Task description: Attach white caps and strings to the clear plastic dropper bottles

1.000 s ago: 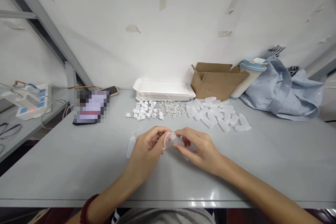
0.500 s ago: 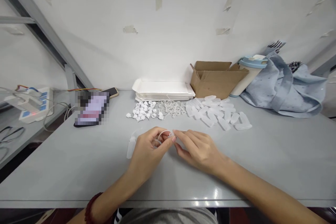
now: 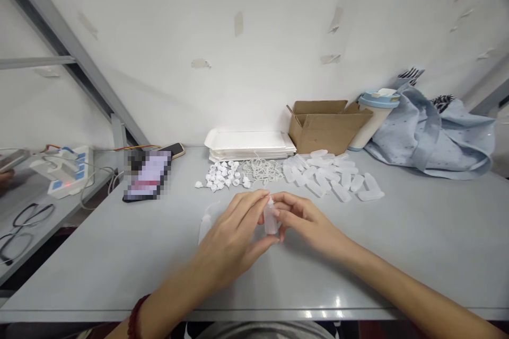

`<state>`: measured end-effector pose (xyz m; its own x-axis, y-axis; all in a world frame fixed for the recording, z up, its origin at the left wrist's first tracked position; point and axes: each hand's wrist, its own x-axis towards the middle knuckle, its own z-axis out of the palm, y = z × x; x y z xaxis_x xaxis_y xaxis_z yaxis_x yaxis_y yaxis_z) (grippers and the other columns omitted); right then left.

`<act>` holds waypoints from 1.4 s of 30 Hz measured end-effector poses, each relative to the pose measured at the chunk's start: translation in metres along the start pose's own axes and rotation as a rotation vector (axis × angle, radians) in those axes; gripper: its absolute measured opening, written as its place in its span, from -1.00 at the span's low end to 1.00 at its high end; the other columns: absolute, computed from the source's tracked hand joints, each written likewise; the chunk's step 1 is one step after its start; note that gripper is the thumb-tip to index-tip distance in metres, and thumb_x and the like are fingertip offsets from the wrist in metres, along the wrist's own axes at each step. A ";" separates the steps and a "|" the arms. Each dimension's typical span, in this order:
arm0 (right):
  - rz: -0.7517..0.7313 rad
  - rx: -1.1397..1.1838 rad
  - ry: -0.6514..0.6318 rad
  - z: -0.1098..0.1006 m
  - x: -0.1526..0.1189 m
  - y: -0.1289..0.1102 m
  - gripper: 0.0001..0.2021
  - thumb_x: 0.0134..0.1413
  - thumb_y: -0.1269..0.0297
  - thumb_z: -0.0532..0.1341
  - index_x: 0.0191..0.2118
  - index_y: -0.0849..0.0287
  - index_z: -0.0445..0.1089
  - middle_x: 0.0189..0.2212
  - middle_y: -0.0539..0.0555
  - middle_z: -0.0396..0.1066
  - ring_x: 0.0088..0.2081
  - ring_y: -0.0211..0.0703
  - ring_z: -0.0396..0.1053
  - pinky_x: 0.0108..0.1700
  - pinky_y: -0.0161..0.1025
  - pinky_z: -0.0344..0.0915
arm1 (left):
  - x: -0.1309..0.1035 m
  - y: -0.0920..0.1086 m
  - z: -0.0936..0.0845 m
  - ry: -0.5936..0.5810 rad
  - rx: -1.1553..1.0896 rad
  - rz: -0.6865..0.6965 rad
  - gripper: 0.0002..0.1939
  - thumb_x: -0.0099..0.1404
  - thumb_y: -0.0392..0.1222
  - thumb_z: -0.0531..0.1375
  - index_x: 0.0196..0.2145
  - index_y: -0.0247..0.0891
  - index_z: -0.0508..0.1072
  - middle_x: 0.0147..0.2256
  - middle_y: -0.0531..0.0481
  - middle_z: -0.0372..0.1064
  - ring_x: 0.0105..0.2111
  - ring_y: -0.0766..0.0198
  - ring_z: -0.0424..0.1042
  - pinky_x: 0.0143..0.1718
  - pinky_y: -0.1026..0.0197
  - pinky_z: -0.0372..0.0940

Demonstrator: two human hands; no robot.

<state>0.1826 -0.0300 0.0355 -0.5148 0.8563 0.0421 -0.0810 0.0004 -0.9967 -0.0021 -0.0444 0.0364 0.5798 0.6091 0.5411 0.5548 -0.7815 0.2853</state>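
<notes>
In the head view, the right hand (image 3: 304,220) holds a small translucent bottle (image 3: 270,220) near upright above the front of the bench (image 3: 302,286); its thumb presses on the bottle's near face, with other fingers behind, pinching the body, presumably to steady it. The left hand (image 3: 228,235) arches around the opposite side: its forefinger reaches the bottle's narrow top while its thumb extends toward the base, spread well apart from the forefinger. Whether its fingers grip the top cannot be told. This arrangement likely leaves the top accessible. A second bottle (image 3: 204,229), topped by a thin tube, lies just beyond the left hand, partly hidden. Along the rear, white caps (image 3: 217,175), pale tubing loops (image 3: 264,170) and loose bottles (image 3: 318,175) form adjoining groups from left to right, apparently sorted by kind for easy reach. White flat boxes (image 3: 250,143) are stacked behind the caps and loops.
</notes>
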 end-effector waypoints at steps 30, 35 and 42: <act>-0.467 -1.123 0.030 0.009 -0.001 0.025 -0.75 0.18 0.41 0.00 -0.01 0.21 0.15 -0.36 0.12 0.44 -0.41 -0.17 0.39 -0.40 -0.26 0.30 | -0.050 -0.046 -0.044 -0.346 -0.041 -0.372 -0.52 0.21 -0.17 0.17 0.08 -0.18 0.19 0.01 -0.13 0.24 0.08 0.02 0.15 0.06 -0.05 0.20; -0.479 -1.334 -0.179 0.026 0.030 0.012 -0.75 0.15 0.30 0.13 -0.08 0.30 0.27 -0.19 0.29 0.39 -0.18 0.04 0.37 -0.21 -0.08 0.34 | -0.059 -0.053 -0.050 -0.333 -0.052 -0.404 -0.33 0.19 -0.07 0.20 0.20 -0.18 0.04 0.13 -0.16 0.12 0.16 -0.01 0.07 0.13 -0.09 0.12; -0.170 -0.916 -0.278 0.044 0.061 0.012 -0.09 -0.13 0.18 0.37 0.25 0.27 -0.16 0.07 0.38 0.18 0.04 0.11 0.24 -0.06 -0.01 0.28 | -0.068 -0.061 -0.058 -0.398 -0.090 -0.463 -0.37 0.19 -0.04 0.20 0.16 -0.12 0.09 0.12 -0.11 0.16 0.01 0.04 0.28 0.00 0.00 0.28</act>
<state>0.1125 -0.0004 0.0293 -0.7504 0.6551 0.0881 0.4624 0.6155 -0.6383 -0.1100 -0.0456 0.0283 0.4781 0.8782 0.0132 0.7601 -0.4212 0.4948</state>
